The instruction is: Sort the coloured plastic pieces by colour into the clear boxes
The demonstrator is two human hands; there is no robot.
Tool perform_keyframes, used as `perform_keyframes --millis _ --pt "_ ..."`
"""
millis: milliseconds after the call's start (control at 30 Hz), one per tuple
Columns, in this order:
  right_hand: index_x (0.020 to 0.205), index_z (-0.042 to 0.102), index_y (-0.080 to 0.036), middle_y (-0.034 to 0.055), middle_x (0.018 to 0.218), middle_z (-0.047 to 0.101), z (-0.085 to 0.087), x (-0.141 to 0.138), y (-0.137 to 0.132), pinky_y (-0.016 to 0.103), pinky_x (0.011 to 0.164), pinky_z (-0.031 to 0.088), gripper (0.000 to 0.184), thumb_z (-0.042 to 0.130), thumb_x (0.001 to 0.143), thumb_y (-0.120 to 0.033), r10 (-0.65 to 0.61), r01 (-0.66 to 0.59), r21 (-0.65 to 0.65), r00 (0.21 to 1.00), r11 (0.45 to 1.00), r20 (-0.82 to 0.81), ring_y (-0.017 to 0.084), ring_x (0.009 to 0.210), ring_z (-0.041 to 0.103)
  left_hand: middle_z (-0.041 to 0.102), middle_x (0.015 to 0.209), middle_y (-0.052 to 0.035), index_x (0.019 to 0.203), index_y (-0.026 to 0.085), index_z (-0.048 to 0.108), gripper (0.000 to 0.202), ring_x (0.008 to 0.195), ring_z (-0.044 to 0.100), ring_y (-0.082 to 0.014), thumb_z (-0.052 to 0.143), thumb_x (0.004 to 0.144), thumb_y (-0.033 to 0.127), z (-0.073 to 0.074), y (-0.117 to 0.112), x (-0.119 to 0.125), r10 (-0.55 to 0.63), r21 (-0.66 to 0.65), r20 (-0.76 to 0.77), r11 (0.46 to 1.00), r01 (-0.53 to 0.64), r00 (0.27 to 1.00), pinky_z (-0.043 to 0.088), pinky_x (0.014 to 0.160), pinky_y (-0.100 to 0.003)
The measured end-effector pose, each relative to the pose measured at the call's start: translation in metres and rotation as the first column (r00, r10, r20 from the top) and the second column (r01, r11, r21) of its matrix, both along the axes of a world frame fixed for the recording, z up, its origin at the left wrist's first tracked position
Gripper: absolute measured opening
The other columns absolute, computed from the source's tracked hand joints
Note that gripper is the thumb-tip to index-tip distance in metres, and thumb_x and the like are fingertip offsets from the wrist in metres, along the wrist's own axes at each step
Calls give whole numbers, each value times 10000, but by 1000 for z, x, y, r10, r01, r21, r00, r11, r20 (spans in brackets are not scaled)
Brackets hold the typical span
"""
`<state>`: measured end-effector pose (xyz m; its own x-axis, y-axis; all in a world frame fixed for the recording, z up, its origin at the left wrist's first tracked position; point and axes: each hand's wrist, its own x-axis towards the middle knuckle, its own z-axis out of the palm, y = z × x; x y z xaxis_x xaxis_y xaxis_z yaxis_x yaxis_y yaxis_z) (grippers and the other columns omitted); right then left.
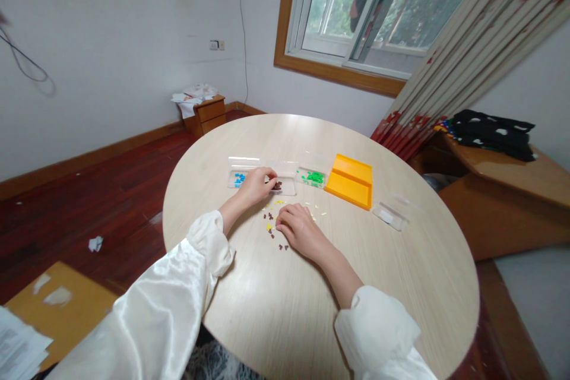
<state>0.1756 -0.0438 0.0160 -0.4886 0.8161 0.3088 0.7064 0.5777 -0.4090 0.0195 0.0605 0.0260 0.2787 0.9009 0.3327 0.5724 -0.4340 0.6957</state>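
My left hand (255, 186) is over a clear plastic box (290, 187) holding small brown pieces (278, 186). Its thumb and fingertips are pinched together, and whatever they may hold is too small to see. Close to the table top, my right hand (301, 228) has its fingers curled and drawn together beside scattered small pieces. Loose brown pieces (284, 247), yellow pieces (269, 227) and pale ones (323, 214) lie around it. Its fingertips partly hide what they touch.
Blue pieces (239, 180) lie in a box on the left, green pieces (315, 177) in one on the right. An open orange-yellow case (350, 191) and another clear box (389, 217) stand farther right on the round table (392, 303).
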Motion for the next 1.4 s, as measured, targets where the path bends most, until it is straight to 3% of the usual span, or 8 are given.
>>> perform_keyframes --millis 167,400,767,833,900,1033,1133,1400 --pt "808 543 -196 38 800 625 1 2 3 318 740 408 99 485 864 -140 -133 136 5 980 991 -148 182 776 554 616 647 -7 748 112 663 135 587 499 -93 562 774 197 7 -8 3 -194 -106 122 973 207 973 390 587 -215" --pt "777 520 -210 -5 718 617 4 7 5 255 621 424 61 531 827 -242 -254 279 12 889 960 -380 139 626 551 630 651 -27 754 93 689 215 581 506 -88 613 740 293 14 -19 4 -484 -237 148 829 506 862 380 561 -209" --pt "755 523 -212 -13 680 588 3 5 5 255 617 440 108 545 826 -289 -278 328 58 870 943 -407 134 610 537 617 597 -13 732 94 696 138 533 489 -71 637 701 215 18 -19 3 -536 -333 234 740 584 812 372 533 -200" --pt "782 541 -210 2 716 605 3 5 5 268 636 451 83 544 830 -277 -273 336 85 868 938 -415 144 643 553 604 587 -5 715 96 683 136 530 482 -68 651 698 227 18 -17 3 -504 -326 255 759 564 825 372 535 -200" --pt "792 563 -206 23 750 622 1 6 6 292 676 460 64 533 837 -241 -257 331 121 877 936 -406 163 703 572 598 592 -4 718 99 672 135 531 478 -69 647 710 231 17 -13 2 -413 -289 266 828 481 871 375 538 -204" --pt "839 636 -198 64 840 668 -2 5 6 351 767 452 119 527 845 -150 -117 167 151 949 974 -293 200 841 582 604 623 -9 739 114 666 102 545 482 -88 603 749 194 11 -4 1 -101 -155 215 979 136 971 396 568 -231" --pt "956 667 -200 79 956 684 -5 0 5 381 803 430 166 562 844 -138 1 20 126 986 992 -169 212 917 575 592 605 -7 730 126 674 93 567 501 -111 589 750 157 4 1 0 52 -59 121 997 -46 991 420 618 -255" --pt "998 685 -218 83 975 692 -11 -9 5 394 810 389 202 551 867 -143 28 -23 103 999 994 -41 215 954 566 616 659 -39 754 135 686 114 706 581 -168 576 755 165 -7 5 -2 84 26 -25 996 -83 996 436 755 -290"
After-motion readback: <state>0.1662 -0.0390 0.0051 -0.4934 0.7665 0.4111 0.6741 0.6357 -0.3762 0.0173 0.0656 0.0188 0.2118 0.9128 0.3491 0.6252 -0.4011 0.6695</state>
